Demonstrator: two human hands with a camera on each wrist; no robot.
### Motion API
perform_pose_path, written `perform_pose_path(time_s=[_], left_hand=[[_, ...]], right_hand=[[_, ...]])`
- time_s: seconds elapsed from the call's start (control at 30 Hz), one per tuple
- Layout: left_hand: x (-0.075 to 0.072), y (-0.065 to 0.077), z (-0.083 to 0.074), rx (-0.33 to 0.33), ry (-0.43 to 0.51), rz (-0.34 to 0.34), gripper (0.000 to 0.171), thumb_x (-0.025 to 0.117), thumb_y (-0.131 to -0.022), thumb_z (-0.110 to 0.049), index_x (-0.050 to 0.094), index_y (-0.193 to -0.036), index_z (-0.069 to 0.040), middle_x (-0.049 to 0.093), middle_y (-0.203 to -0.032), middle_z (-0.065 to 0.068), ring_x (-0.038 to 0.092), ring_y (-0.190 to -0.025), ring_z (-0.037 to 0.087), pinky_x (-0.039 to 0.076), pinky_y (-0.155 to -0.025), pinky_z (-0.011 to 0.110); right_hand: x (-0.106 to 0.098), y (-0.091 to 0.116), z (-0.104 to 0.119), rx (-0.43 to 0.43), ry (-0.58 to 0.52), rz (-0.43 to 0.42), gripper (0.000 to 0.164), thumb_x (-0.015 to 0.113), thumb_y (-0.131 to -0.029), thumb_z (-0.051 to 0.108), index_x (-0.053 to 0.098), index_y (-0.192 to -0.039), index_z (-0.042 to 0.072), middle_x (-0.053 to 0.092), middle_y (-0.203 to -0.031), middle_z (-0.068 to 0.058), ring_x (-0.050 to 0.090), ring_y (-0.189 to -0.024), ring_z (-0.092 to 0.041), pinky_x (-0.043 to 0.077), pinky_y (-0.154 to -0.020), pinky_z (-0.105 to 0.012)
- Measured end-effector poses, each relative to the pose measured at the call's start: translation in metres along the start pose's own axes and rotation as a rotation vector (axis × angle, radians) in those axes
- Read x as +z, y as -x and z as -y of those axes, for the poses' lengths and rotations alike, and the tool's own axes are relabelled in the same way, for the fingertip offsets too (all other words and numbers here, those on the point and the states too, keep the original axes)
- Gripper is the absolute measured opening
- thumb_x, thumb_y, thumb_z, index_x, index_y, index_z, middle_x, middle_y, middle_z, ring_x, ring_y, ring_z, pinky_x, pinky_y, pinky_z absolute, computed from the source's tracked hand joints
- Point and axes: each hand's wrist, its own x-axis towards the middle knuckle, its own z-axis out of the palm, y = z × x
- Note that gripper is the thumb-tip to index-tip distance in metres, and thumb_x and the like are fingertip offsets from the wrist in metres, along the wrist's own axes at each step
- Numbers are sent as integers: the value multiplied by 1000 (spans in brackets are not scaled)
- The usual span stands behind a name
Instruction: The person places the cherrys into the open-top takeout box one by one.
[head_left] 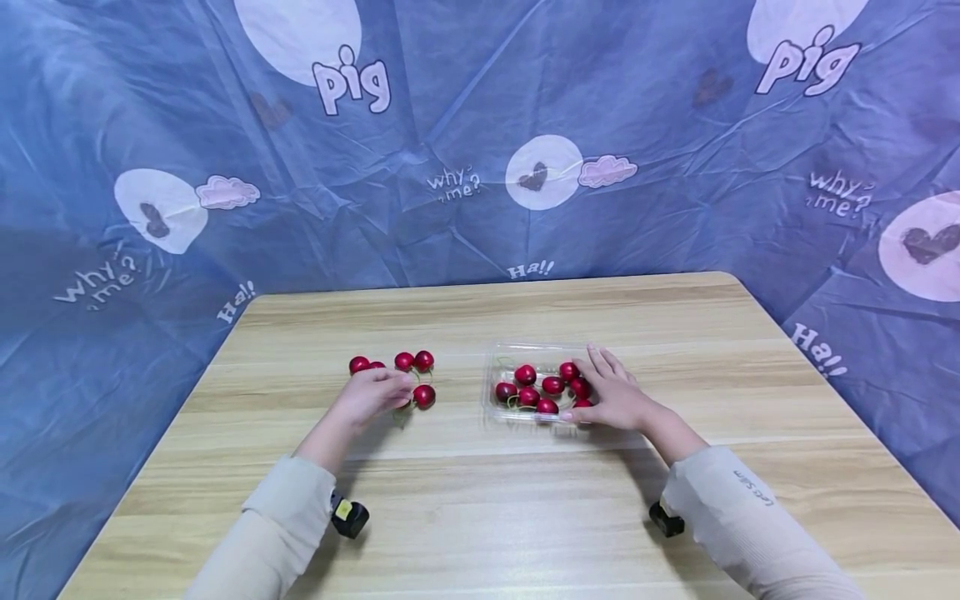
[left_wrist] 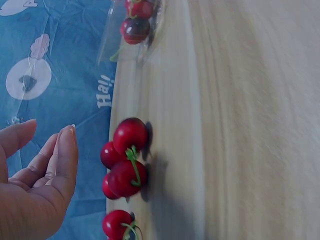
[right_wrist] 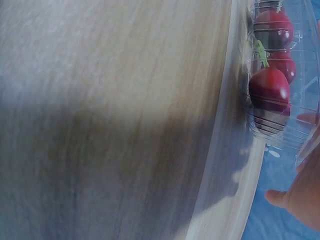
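Head view, nearest first: wood-grained surface (head_left: 480, 517), with pale left sleeve (head_left: 281, 521) and right sleeve (head_left: 738, 512) both slanting inward. Beyond the cuffs, left hand (head_left: 372, 393) low over the loose cherries (head_left: 424, 396), to the left of the clear container (head_left: 513, 417). Seen from the left wrist, fingers (left_wrist: 67, 162) gently bent and thumb well apart, with nothing in that grip. For a clean pick, best to lower thumb and fingertips either side of one fruit, pinch softly to avoid bruising, and watch for stems caught on neighbours; lift together any pair with stems meeting, probably joined. Right hand (head_left: 617, 397) spread across the container's right end, thumb by the near rim, fingers toward the far one, grip wide rather than clenched; cannot tell the pressure. Better to steady lightly there, without buckling or sliding the thin plastic. Inside, more cherries (head_left: 552, 385), mostly in a loose cluster. Farthest off, behind the surface's back edge, blue printed cloth (head_left: 420, 100).
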Motion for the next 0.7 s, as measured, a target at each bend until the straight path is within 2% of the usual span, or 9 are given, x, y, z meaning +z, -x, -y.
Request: perform_pose_path(time_s=[0.17,0.43,0.7], left_hand=[[-8,3,10,-24,11,-30,31,50,-85,-4,45,-108,17,57,-90,17,58,-75,13,50,-74,23],[-18,10,24,-99,21,-92,29,51,-84,-4,47,-105,16,58,-88,16,58,-73,14,50,-72,23],[-20,12,35,-160,42,-86,31,50,-85,-6,46,-104,18,57,-81,13,57,-66,13,51,-68,23]], right_hand=[[1,1,-1,-6,8,-10,96,59,-66,60,24,-135,2,4,-140,-21,-1,-125,-39,8,-93,-65],[1,1,0,-20,16,-23,96,60,-66,59,26,-134,2,6,-140,-23,1,-125,-39,10,-93,-64],[0,1,0,-10,18,-20,96,60,-65,59,26,-134,3,6,-140,-21,1,-125,-38,11,-93,-64]])
